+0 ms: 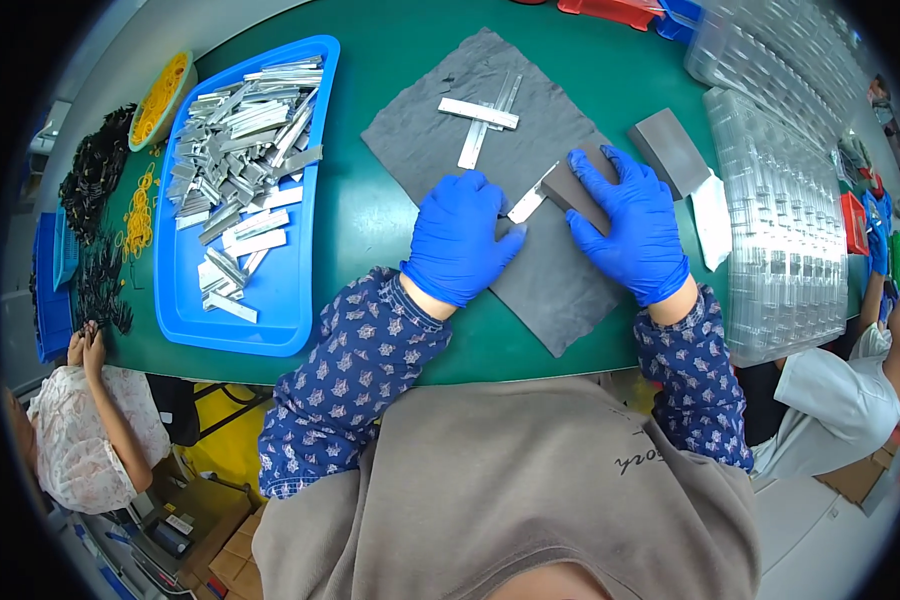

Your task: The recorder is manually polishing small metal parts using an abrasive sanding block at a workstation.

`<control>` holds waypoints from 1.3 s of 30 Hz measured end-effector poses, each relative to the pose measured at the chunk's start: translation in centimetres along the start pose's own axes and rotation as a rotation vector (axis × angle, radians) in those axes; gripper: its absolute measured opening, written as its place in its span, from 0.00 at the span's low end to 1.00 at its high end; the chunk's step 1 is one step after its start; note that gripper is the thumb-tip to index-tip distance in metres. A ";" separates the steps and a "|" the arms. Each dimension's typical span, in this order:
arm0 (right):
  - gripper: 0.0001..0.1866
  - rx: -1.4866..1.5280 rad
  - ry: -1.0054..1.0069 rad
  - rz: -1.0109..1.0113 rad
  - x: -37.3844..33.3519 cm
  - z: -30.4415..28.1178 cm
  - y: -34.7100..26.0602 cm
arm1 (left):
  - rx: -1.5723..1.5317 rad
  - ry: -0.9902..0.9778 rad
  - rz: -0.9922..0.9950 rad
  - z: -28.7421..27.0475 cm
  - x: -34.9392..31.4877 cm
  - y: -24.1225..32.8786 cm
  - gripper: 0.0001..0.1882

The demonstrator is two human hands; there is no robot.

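Observation:
My left hand [465, 240], in a blue glove, has curled fingers and grips the near end of a silvery metal strip [527, 206]. In my right hand [632, 228], also gloved in blue, is a dark grey foam-like block [573, 196]; the fingers lie over its top and the thumb along its near side. That block rests against the far end of the strip. Beneath both hands a dark grey cloth [560, 305] is spread out at an angle. Farther back on it, several metal strips [478, 113] lie crossed over one another.
A blue tray [305, 320] heaped with metal strips stands at left. Beyond it are a bowl of yellow bands [162, 100] and black parts [100, 180]. At right lie a second grey block [668, 150], a white packet [711, 220] and stacked clear plastic trays [785, 230]. People sit on both sides.

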State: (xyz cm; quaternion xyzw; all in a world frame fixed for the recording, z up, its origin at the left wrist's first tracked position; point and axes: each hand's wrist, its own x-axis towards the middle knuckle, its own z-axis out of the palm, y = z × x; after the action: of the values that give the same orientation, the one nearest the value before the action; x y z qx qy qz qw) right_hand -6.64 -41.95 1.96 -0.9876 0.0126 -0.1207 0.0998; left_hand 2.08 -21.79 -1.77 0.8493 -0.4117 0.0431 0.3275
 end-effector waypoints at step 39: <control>0.29 -0.103 0.135 0.066 2.6 -1.8 4.5 | -0.024 0.022 0.015 0.7 -0.1 0.0 0.10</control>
State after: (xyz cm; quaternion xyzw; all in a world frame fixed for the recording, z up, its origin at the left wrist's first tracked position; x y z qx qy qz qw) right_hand -4.59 -46.83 3.36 -0.9800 0.0583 -0.1830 0.0515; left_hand 1.88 -22.15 -2.28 0.8417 -0.4150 0.0500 0.3418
